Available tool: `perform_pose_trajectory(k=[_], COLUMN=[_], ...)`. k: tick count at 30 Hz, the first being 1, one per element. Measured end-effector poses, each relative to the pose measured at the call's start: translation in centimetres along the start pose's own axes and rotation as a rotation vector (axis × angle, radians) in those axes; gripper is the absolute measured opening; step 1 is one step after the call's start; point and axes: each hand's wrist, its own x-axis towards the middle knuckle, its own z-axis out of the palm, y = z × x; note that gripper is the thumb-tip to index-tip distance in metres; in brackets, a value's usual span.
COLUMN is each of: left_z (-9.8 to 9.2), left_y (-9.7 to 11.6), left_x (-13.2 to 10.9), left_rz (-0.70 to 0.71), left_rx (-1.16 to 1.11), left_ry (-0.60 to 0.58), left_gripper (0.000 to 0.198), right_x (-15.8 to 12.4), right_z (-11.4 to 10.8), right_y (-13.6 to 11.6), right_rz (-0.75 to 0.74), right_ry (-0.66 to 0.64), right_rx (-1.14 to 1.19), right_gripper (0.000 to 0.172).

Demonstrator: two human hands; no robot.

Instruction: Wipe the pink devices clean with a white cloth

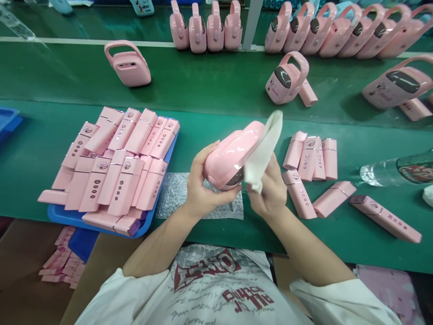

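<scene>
My left hand (199, 185) is wrapped round a glossy pink portable speaker (226, 155), which is tilted on its side above the table. A dark oval panel shows at the speaker's lower edge. Pinched in my right hand (270, 192) is a white cloth (262, 155), held against the speaker's right side and partly covering it. My right fingers are partly hidden and a little blurred. Beneath both hands lies a clear bubble-wrap sheet (172, 196) on the green table.
At left, a blue tray (147, 225) is heaped with pink microphones (125, 185). More loose microphones (299, 194) lie at right, near a clear plastic bottle (382, 174). Pink speakers (286, 81) with handles stand on the green ledge and along the shelf behind.
</scene>
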Motion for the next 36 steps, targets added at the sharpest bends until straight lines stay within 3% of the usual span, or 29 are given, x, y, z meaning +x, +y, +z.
perform_pose_trajectory(k=[2,3,7,12,17,23,27,31,36], left_z=[0.0,0.1,0.1,0.1,-0.1,-0.1,-0.3,-0.2,0.4], left_y=[-0.1,-0.1,0.2,0.3,0.2,0.2,-0.4,-0.7,0.3], left_x=[0.0,0.0,0.3,0.7,1.0,1.1,1.0,0.8,1.0], left_rz=[-0.111,-0.161,-0.273,-0.368,-0.336,-0.518,-0.638,-0.836,-0.859], left_rx=[-0.022,-0.038,-0.164,-0.373,-0.419,-0.556,-0.528,-0.559,-0.749], left_ry=[0.029,0.037,0.06,0.095,0.082,-0.001,-0.046,-0.143,-0.177], left_gripper=[0.07,0.068,0.073,0.065,0.078,0.088,0.08,0.075,0.061], right_x=[0.3,0.5,0.6,0.1,-0.5,-0.6,-0.3,0.5,1.0], right_z=[0.3,0.4,0.4,0.6,1.7,2.3,1.7,1.0,-0.1], right_y=[-0.4,-0.4,0.6,0.9,0.3,0.7,1.1,0.8,0.2], right_rz=[-0.253,-0.307,-0.035,-0.031,0.339,0.521,0.669,0.65,0.472], right_ry=[-0.07,-0.066,0.042,0.023,0.137,0.076,0.061,0.129,0.228], right_rx=[-0.075,-0.094,-0.042,0.033,0.309,0.594,0.652,0.575,0.328], right_gripper=[0.032,0.033,0.029,0.03,0.05,0.065,0.058,0.047,0.031])
